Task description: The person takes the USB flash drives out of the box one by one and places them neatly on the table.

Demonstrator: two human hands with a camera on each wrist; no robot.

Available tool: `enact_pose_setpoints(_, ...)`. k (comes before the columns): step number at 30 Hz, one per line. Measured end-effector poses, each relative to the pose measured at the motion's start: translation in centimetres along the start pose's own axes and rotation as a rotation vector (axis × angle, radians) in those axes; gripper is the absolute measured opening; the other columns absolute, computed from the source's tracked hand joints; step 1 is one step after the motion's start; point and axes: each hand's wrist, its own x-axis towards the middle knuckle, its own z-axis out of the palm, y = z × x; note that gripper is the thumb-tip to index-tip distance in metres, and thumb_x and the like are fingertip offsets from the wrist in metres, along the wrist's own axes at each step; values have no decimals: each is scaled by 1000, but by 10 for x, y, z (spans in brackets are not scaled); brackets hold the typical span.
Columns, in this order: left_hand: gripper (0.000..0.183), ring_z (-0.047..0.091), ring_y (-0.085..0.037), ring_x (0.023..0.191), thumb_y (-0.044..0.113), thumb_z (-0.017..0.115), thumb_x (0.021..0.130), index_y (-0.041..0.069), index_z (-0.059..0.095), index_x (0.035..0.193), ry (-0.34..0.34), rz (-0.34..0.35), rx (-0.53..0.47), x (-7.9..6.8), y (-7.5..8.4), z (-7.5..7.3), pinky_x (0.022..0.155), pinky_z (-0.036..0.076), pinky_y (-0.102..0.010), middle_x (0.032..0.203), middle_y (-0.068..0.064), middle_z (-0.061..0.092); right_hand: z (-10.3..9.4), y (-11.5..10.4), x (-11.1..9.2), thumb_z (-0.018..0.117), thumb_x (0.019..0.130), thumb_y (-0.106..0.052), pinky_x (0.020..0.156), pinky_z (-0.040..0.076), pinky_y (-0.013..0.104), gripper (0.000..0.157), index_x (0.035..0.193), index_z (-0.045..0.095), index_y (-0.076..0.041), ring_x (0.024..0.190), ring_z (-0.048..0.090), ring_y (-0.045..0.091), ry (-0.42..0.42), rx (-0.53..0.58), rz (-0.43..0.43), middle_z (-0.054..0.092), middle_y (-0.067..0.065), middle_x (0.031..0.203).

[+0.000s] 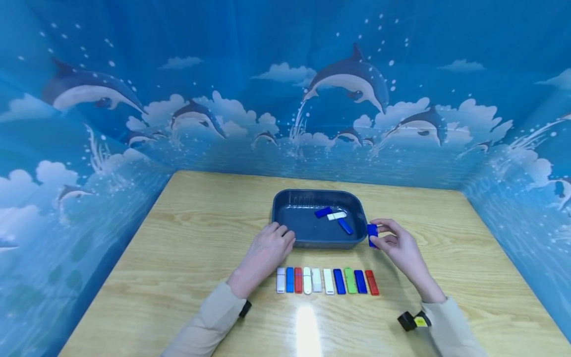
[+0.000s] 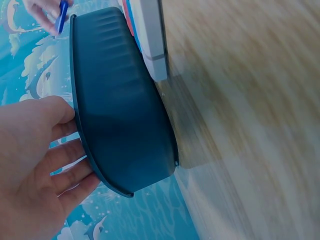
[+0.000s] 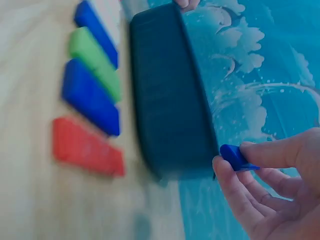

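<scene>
My right hand [image 1: 401,250] pinches a blue USB stick [image 1: 372,235] between thumb and fingers, just beside the right end of a dark blue-grey tray [image 1: 318,244]. In the right wrist view, the held blue stick [image 3: 234,157] is by the tray's rim. My left hand [image 1: 269,248] rests at the tray's front left corner; in the left wrist view, its fingers [image 2: 70,177] touch the rim and their tips are hidden behind it. Inside the tray lie a dark blue stick [image 1: 323,212], a white stick [image 1: 336,215] and another blue stick [image 1: 345,226].
In front of the tray, several USB sticks stand side by side in a row, from a silvery one [image 1: 280,280] past a green one [image 1: 350,280] to a red one [image 1: 372,282]. A dolphin-print curtain [image 1: 276,99] surrounds the wooden table [image 1: 214,213].
</scene>
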Motion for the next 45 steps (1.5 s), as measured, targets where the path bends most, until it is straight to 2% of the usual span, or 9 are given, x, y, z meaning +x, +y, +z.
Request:
enact_pose_setpoints(4, 12, 57, -14, 82, 22, 65, 100, 14, 74, 100, 21, 8, 2, -1, 0, 0, 77, 52, -26, 92, 1, 71, -6, 11, -13, 68, 96, -5, 66, 57, 27, 37, 131, 58, 1, 79, 70, 13, -22, -46, 29, 64, 23, 112)
enact_pose_setpoints(7, 12, 57, -14, 81, 21, 65, 100, 14, 74, 100, 31, 13, 5, -1, -1, 0, 76, 52, -26, 92, 1, 71, -9, 20, -22, 69, 95, -4, 65, 56, 26, 35, 129, 60, 1, 79, 68, 14, -60, -94, 55, 65, 22, 111)
enact_pose_setpoints(13, 13, 58, -14, 83, 22, 65, 100, 14, 74, 102, 1, 1, 8, 0, -1, -2, 79, 53, -26, 94, 1, 72, -9, 34, -33, 73, 90, -5, 59, 51, 25, 35, 123, 63, -2, 76, 65, 15, -165, -195, 125, 66, 13, 105)
enact_pose_setpoints(23, 13, 59, -15, 84, 22, 64, 101, 13, 74, 102, 11, 1, -3, 1, -1, -4, 79, 53, -27, 95, 0, 72, -6, 34, -38, 77, 87, -6, 56, 47, 26, 31, 116, 67, -3, 72, 62, 16, -239, -203, 202, 64, 6, 96)
enact_pose_setpoints(27, 13, 59, -15, 84, 22, 65, 100, 13, 74, 101, 17, 7, 0, 1, -1, -4, 79, 53, -27, 94, 0, 72, -6, 32, -40, 77, 87, -7, 55, 45, 26, 32, 117, 67, -2, 68, 57, 16, -243, -221, 226, 63, 6, 98)
enact_pose_setpoints(34, 11, 60, -16, 85, 21, 67, 99, 13, 74, 101, 20, 5, 2, 1, 0, -3, 80, 53, -27, 94, 0, 72, -6, 31, -45, 76, 88, -8, 56, 51, 27, 32, 118, 67, -2, 68, 61, 15, -247, -220, 254, 62, 5, 96)
enact_pose_setpoints(40, 11, 60, -16, 85, 21, 67, 99, 13, 74, 100, 20, 0, -6, 1, 0, -3, 82, 53, -28, 94, 0, 72, -10, 28, -46, 68, 98, -16, 54, 48, 25, 22, 116, 68, -5, 64, 62, 13, -165, -254, 171, 66, 4, 92)
enact_pose_setpoints(45, 13, 60, -16, 86, 22, 65, 100, 13, 74, 102, 8, 0, -4, 1, 1, -4, 82, 53, -28, 95, 0, 72, -9, 22, -43, 66, 99, -17, 57, 46, 25, 14, 108, 71, -7, 66, 62, 14, -87, -266, 120, 68, 2, 88)
